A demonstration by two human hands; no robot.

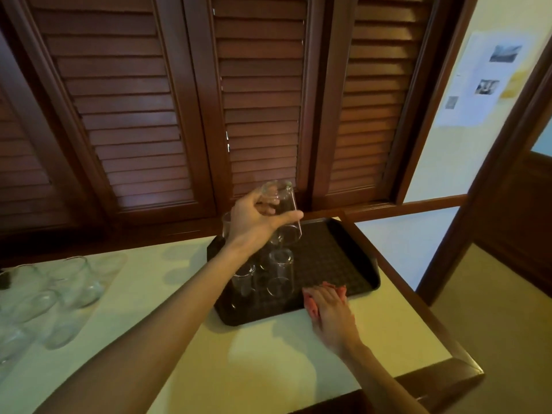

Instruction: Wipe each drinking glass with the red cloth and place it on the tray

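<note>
The left hand point(254, 218) grips an inverted glass point(283, 213) above the tray's point(352, 249) far side — long axis near upright — while the right hand point(330, 312) clutches the red cloth point(310, 304).

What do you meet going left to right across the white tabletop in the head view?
Cluster of clear unwiped drinking glasses → dark brown plastic tray with clear glasses standing on it → right hand holding the red cloth at the tray's near edge.

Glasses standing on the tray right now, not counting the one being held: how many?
3 that I can make out on the tray: one at front centre, one left of it, one at the back-left corner behind the left hand. The arm may hide more.
</note>
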